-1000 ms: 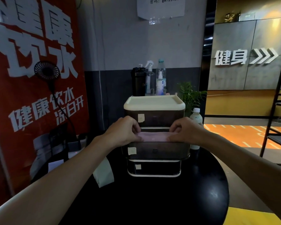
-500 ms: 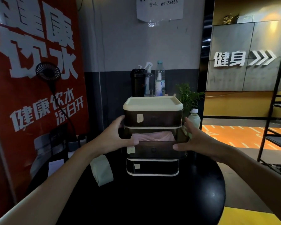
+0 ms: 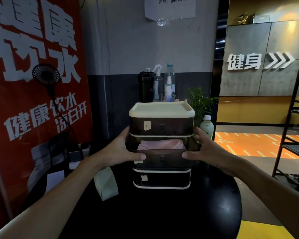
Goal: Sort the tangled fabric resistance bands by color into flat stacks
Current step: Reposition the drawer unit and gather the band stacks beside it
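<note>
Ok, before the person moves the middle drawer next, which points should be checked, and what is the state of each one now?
1. Pink bands lie folded inside the middle drawer: ok.
2. No fabric hangs over the drawer's front wall: ok.
3. Left hand and right hand hold the drawer's two front corners, thumbs on the front: ok.
4. Fingers clear of the gap under the top drawer: cannot tell, they reach up along the sides.
5. Only pink in this drawer: cannot tell, only the top layer shows.
6. Pale fabric loop on the table is sorted: not ok, it lies outside the drawers.
</note>
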The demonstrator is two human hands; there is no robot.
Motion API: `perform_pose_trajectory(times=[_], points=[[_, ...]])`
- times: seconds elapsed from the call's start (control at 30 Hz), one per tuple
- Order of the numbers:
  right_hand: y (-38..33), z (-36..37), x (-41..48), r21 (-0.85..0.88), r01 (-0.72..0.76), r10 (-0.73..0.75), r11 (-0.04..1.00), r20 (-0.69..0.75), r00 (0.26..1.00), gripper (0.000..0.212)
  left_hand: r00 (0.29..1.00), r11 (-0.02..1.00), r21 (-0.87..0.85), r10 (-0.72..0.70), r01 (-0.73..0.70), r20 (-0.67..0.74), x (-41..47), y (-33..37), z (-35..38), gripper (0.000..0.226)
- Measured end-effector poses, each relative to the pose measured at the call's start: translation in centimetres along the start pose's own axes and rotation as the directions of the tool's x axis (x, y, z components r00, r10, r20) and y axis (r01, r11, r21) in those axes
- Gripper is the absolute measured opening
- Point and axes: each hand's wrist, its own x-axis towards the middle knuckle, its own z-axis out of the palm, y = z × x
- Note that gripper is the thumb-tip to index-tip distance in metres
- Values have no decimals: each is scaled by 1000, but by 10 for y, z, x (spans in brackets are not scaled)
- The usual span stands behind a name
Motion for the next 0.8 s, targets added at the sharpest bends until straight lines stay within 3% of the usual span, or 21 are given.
perform_pose_trajectory(times=[0.1,0.3,0.5,0.8], points=[[9,1,8,-60,4,-7,998,-43,999,106,998,1000,11,-25,25,-57,4,-2,1,97],[14,7,18,-100,-15,-4,995,-194,981,111,990,997,66,-38,47,-139,11,-8,3,103],[25,15,25,22,30,-23,999,-249,968,75,969,999,25,-26,33,-245,20,-11,15,90],[32,18,43,-74,43,-68,996,-392,918,83,932,999,24,-33,44,-360,33,-19,22,83]])
